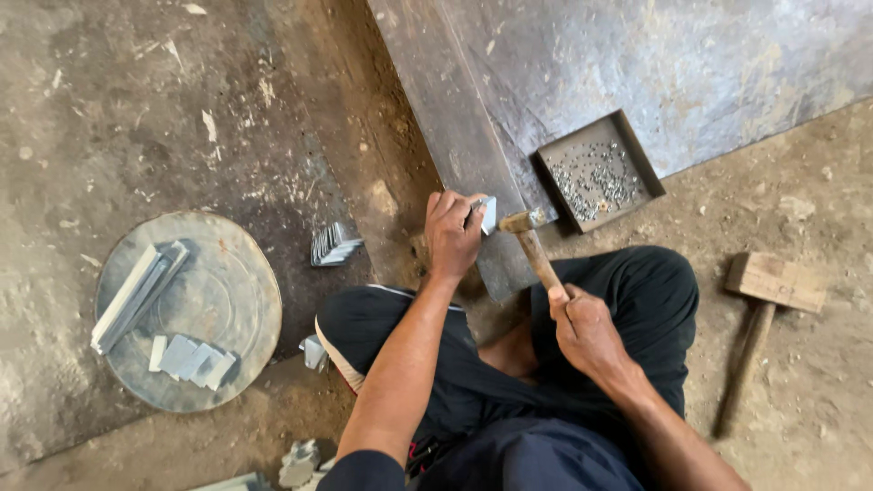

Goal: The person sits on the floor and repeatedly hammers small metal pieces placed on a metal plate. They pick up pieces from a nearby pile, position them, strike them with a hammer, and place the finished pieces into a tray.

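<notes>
Floor (136, 109): bare, dusty, littered with pale chips; the person sits on it cross-legged in dark trousers.

Steel plate (637, 64): large, dark, lying flat on the floor; its near corner reaches in front of the person's knees and appears to serve as an anvil surface.

Round metal disc (245, 300): lies flat at the left, carrying long folded strips (136, 291) and a row of small flat cut pieces (191, 357), kept within reach.

Wooden mallet (773, 291): lying unused on the floor at the right, well apart from the hands.

Square tray (637, 155): shallow, resting on the plate, holding small shiny rivets or studs (596, 177), near the work spot.

Hammer (530, 244): small, wooden-handled; head just beside the workpiece. Right hand (587, 332) has its grip closed around the lower handle.

Stack of folded pieces (333, 244): on the floor left of the left hand.

Left hand (452, 235): grip pinched on a small folded metal piece (487, 215), steadying it upright on the plate's edge near the hammer head.
</notes>
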